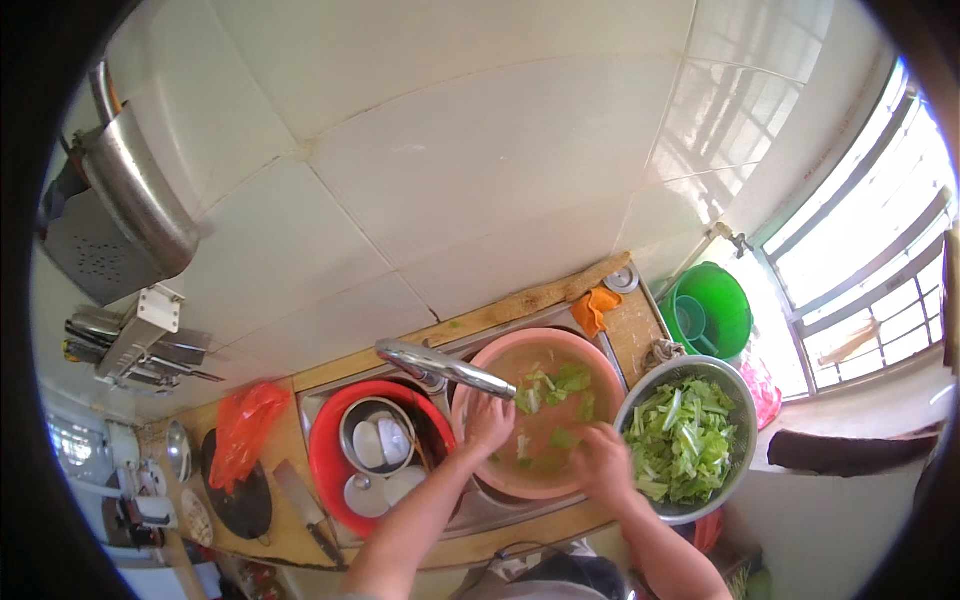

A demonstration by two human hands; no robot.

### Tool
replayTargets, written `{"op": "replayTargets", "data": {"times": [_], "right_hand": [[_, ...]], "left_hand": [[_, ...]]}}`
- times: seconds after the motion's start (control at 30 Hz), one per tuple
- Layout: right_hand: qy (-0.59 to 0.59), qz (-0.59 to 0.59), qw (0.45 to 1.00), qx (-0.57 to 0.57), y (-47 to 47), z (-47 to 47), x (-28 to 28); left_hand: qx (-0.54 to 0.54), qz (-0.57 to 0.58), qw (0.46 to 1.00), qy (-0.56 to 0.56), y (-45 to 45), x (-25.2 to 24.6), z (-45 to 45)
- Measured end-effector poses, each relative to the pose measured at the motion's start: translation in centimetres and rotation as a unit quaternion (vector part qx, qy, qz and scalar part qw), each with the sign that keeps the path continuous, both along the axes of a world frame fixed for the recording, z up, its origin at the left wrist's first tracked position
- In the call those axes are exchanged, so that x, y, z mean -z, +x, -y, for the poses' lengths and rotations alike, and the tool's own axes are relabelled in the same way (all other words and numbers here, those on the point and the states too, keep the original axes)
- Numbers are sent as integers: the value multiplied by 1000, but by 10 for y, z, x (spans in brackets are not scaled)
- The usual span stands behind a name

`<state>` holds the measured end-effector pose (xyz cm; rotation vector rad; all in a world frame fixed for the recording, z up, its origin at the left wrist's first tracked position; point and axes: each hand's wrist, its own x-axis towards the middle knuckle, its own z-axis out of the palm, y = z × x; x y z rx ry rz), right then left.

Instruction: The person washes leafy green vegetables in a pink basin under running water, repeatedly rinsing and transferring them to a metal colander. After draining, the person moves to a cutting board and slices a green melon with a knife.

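Note:
A pink plastic basin point(613, 375) of cloudy water stands in the sink, with pieces of leafy greens point(564, 384) floating in it. My left hand point(489, 424) is at the basin's left side, just below the chrome faucet point(450, 366); its fingers are partly hidden, so a hold on anything cannot be made out. Blurred, my right hand point(602, 459) is over the basin's right edge near some leaves, and its grip is unclear. Right beside it, a metal colander point(744, 450) is heaped with cut leafy greens point(682, 442).
Left of the basin, a red tub point(324, 450) holds bowls and a metal pot. A cleaver point(300, 495), a round dark board point(251, 510) and a red plastic bag point(247, 431) lie farther left. An orange cloth point(594, 309) and a green bucket point(731, 307) are behind at right.

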<state>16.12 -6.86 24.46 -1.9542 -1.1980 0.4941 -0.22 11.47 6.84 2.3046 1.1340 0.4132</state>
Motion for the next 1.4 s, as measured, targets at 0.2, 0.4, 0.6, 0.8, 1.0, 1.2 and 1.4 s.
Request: {"op": "replayTargets", "data": {"times": [0.2, 0.4, 0.6, 0.8, 1.0, 1.2, 1.4], "right_hand": [[-112, 192, 971, -89, 11, -126, 142], [-334, 208, 862, -320, 45, -147, 178], [-435, -147, 873, -167, 47, -136, 165], [-402, -12, 879, -255, 80, -76, 256], [-444, -337, 830, 12, -6, -65, 215], [-219, -640, 712, 189, -27, -48, 265], [-6, -827, 540, 158, -37, -23, 288]], "left_hand": [[75, -165, 978, -102, 25, -15, -38], [128, -287, 921, -232, 18, 4, -28], [87, -162, 923, -339, -2, 78, 13], [-33, -16, 885, -464, 28, 106, 99], [-225, 69, 856, -460, 29, 93, 127], [-298, 59, 911, -279, 51, 31, 154], [-139, 151, 973, 106, 42, -24, 131]]}}
